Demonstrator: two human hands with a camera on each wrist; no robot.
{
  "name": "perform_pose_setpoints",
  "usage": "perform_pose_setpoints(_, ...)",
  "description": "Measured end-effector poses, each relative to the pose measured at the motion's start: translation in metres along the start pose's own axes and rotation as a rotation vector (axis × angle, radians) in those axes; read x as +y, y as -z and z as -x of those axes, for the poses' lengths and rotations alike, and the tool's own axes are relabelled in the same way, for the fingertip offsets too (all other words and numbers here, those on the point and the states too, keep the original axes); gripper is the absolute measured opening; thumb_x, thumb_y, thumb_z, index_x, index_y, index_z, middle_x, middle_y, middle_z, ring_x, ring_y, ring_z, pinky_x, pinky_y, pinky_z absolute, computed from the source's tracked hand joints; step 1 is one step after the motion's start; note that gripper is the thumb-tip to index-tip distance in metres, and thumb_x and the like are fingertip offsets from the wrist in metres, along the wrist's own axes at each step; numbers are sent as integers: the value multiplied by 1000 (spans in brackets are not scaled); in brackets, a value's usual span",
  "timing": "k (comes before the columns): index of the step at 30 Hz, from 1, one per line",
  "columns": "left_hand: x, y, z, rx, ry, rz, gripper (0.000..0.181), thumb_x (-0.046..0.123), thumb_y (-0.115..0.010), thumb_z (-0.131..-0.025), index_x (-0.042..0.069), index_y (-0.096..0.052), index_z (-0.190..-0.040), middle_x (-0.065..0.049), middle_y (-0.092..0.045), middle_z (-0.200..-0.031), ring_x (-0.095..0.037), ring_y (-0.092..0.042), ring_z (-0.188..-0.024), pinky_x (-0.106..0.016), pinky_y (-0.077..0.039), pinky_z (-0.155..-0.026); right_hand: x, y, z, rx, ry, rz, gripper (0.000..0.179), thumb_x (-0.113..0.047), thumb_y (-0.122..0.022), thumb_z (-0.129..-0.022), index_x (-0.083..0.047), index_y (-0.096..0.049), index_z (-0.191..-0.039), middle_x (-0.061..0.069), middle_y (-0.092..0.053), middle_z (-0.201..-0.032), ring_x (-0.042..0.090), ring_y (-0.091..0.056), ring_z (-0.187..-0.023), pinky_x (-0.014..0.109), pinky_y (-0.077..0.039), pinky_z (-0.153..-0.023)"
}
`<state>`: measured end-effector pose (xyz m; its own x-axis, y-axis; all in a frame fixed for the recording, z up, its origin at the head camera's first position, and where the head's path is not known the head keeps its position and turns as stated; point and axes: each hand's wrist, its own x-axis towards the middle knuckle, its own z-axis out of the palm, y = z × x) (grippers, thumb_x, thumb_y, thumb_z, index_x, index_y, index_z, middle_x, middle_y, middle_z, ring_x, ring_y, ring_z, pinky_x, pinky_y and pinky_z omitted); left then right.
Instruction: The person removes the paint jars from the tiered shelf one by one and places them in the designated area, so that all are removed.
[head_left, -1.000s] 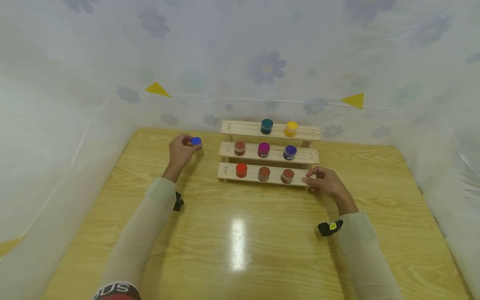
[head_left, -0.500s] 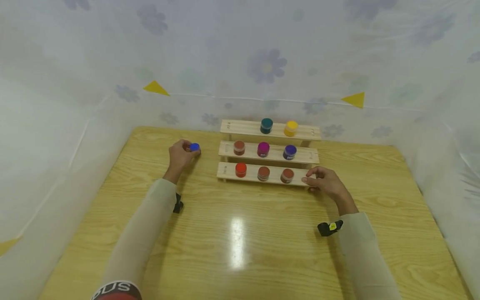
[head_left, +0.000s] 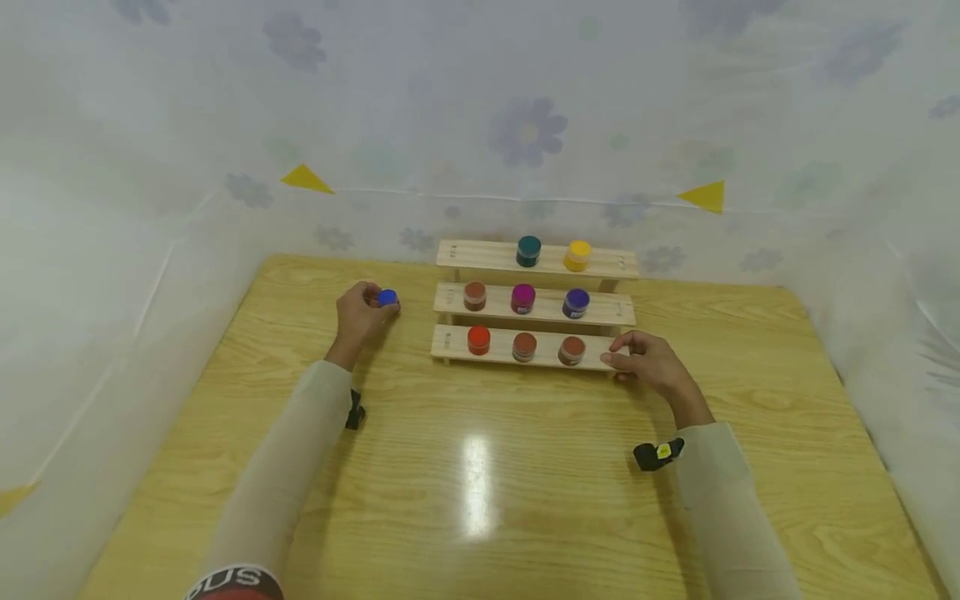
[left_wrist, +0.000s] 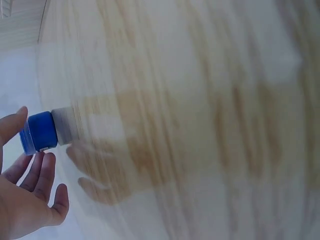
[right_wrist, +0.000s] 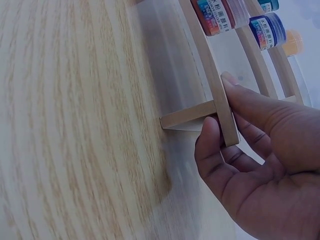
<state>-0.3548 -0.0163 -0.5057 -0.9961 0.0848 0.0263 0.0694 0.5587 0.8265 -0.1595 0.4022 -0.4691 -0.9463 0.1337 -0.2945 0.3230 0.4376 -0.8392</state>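
Note:
My left hand (head_left: 358,317) holds a small blue paint jar (left_wrist: 41,132) between thumb and fingers, left of the wooden rack. The jar is upright, its base right at the tabletop, where its reflection shows beside it in the left wrist view. With thumb on top and fingers beneath, my right hand (right_wrist: 270,165) grips the right end of the lowest step of the three-step wooden rack (head_left: 442,340). Red (head_left: 478,340) and two brown jars stand on that step. Brown, magenta (head_left: 523,298) and purple jars fill the middle one; teal (head_left: 528,251) and yellow (head_left: 577,256) jars are on top.
The wood-grain table (head_left: 420,467) runs back to a pale flowered sheet (head_left: 450,108) behind the rack, with more sheeting at both sides. Yellow triangles (head_left: 702,197) are fixed on the back sheet. The top step's left end (head_left: 472,252) is bare.
My left hand has lowered the blue jar and drawn it slightly toward me, down to the tabletop. My right hand keeps its grip on the rack. The head view shifts slightly.

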Motion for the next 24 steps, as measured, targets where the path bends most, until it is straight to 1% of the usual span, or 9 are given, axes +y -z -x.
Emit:
perform_pose_setpoints(4, 2, 2, -1, -5, -1, 4, 46, 20, -74, -83, -3, -56, -118, -22, -60, -111, -33, -56, -102, -45, -49, -89, 0, 1, 0, -3, 2, 10, 37, -30, -68, -88, -2, -55, -108, 2, -50, -81, 20, -63, -72, 32, -57, -72)
perform_pose_setpoints(7, 3, 4, -2, -3, -2, 15, 49, 21, -74, -82, -4, -55, -120, -22, -59, -115, -34, -56, -106, -45, -48, -93, 0, 2, 0, -4, 4, 7, 37, -29, -68, -88, -2, -55, -109, 2, -49, -81, 20, -62, -73, 33, -57, -73)
perform_pose_setpoints(13, 8, 10, -5, -8, -15, 62, 52, 18, -74, -83, -6, -53, -124, -24, -56, -123, -36, -53, -115, -45, -46, -98, 0, 1, 1, -22, 5, -18, 38, -27, -68, -88, -1, -54, -112, 2, -49, -83, 19, -60, -74, 34, -57, -74)
perform_pose_setpoints(15, 12, 11, -6, 3, -32, 79, 53, 18, -74, -82, -7, -53, -123, -25, -57, -123, -37, -53, -114, -46, -45, -98, -1, 0, 1, -21, 2, -23, 37, -27, -68, -88, -1, -54, -111, 2, -49, -82, 18, -61, -74, 34, -57, -74)
perform_pose_setpoints(17, 17, 13, -7, 19, -51, 75, 53, 19, -75, -82, -7, -54, -123, -25, -57, -122, -37, -54, -113, -46, -45, -98, -2, 0, 2, -18, 1, -24, 37, -27, -68, -88, -1, -54, -110, 2, -49, -82, 18, -61, -73, 34, -57, -73)
perform_pose_setpoints(20, 26, 15, -8, 36, -72, 58, 53, 22, -75, -81, -5, -56, -122, -24, -59, -121, -36, -55, -112, -45, -45, -98, -2, 1, 2, -11, 1, -21, 36, -26, -68, -88, -1, -54, -109, 2, -48, -81, 18, -61, -72, 33, -57, -73)
perform_pose_setpoints(24, 38, 17, -8, 38, -93, 48, 53, 26, -75, -82, -2, -56, -123, -22, -59, -122, -33, -55, -113, -45, -46, -97, -2, 2, 3, -10, 6, -24, 35, -25, -69, -88, -1, -54, -107, 2, -47, -79, 17, -60, -71, 33, -57, -73)
